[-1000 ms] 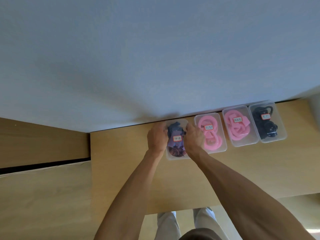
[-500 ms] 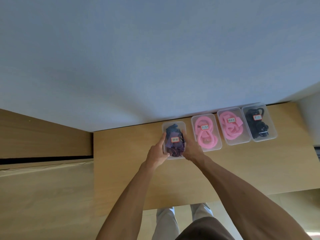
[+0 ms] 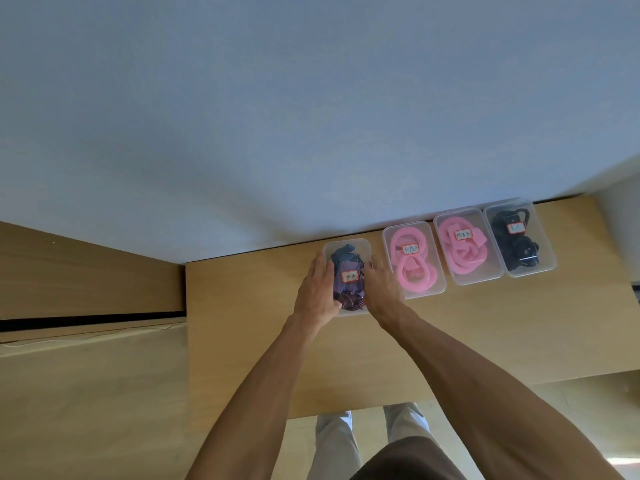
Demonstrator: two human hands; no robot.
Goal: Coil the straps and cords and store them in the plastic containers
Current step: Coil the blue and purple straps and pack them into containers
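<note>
Both hands, left (image 3: 317, 292) and right (image 3: 381, 289), flat-fingered against the clear plastic container of purple straps (image 3: 347, 276); I'd push evenly, sliding it along the wooden counter (image 3: 485, 323) into line.

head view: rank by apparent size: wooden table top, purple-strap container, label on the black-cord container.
1. Wooden table top, by far the largest.
2. Purple-strap container, partly covered by the left hand and right hand at its sides.
3. Label on the black-cord container, smallest.
</note>
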